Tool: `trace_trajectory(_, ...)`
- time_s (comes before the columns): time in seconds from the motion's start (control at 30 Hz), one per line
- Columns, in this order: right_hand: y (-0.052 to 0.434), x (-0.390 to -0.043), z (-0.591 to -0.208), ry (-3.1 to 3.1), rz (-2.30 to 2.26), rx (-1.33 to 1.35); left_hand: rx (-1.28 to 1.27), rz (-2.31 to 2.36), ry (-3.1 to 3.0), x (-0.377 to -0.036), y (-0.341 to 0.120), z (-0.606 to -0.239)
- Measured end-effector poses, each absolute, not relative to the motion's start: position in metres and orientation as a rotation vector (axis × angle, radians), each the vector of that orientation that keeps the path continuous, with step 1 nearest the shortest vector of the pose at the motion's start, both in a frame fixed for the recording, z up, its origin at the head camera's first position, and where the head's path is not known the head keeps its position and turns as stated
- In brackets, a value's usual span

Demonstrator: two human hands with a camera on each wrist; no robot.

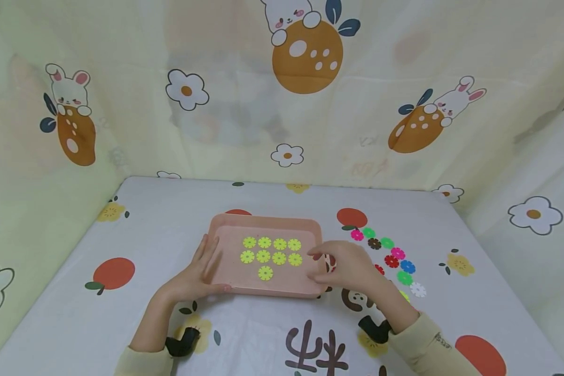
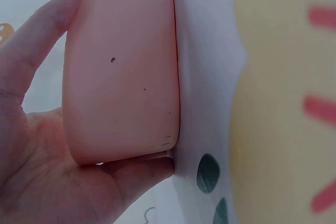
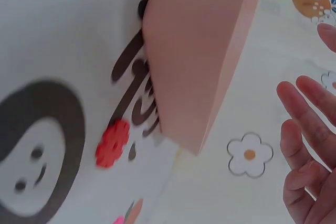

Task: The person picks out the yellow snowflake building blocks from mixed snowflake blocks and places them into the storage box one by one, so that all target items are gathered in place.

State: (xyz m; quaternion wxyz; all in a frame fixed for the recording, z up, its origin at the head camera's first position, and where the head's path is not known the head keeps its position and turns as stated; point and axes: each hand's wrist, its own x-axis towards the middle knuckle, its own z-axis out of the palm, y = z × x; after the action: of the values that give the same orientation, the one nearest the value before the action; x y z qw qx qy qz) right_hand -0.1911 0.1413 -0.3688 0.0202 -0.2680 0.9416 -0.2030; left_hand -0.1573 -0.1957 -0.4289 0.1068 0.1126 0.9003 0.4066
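Note:
A pink tray [image 1: 263, 221] lies on the printed tablecloth with several yellow-green flower discs [image 1: 271, 250] set in rows inside it. My left hand [image 1: 207, 267] braces the tray's near-left corner: straight fingers [image 2: 37, 40] run along its left side and the thumb [image 2: 142, 169] along the front edge. At the tray's right rim my right hand [image 1: 317, 267] hovers with relaxed, spread fingers [image 3: 302, 129] and holds nothing. The right wrist view shows the tray's corner [image 3: 199, 61] and a red disc [image 3: 112, 142] on the cloth beside it.
Right of the tray lies a loose line of flower discs, among them pink [image 1: 357, 235], green [image 1: 387, 243], blue [image 1: 407, 266] and white [image 1: 418, 290]. A cloth backdrop printed with rabbits [image 1: 305, 47] closes in the table at the back and sides.

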Motion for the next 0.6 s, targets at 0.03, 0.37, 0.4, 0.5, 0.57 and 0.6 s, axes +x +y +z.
trace_trajectory(0.03,0.145,-0.191,-0.369,2.929,-0.624,-0.841,0.332,1.198,2.651,-0.157,-0.196,-0.429)
trace_trajectory(0.37,0.177,-0.188,-0.367,3.036,-0.565,-0.796,0.344,1.23,2.637,-0.157,-0.196,-0.429)
trace_trajectory(0.4,0.179,-0.188,-0.367,3.039,-0.57,-0.791,0.343,1.23,2.636,-0.157,-0.196,-0.429)
trace_trajectory(0.5,0.188,-0.186,-0.368,3.034,-0.608,-0.774,0.341,1.23,2.634,-0.157,-0.196,-0.429)
trace_trajectory(0.57,0.195,-0.184,-0.368,3.019,-0.642,-0.76,0.34,1.231,2.632,-0.157,-0.196,-0.429)
trace_trajectory(0.6,0.198,-0.183,-0.368,3.015,-0.653,-0.751,0.34,1.229,2.632,-0.157,-0.196,-0.429)
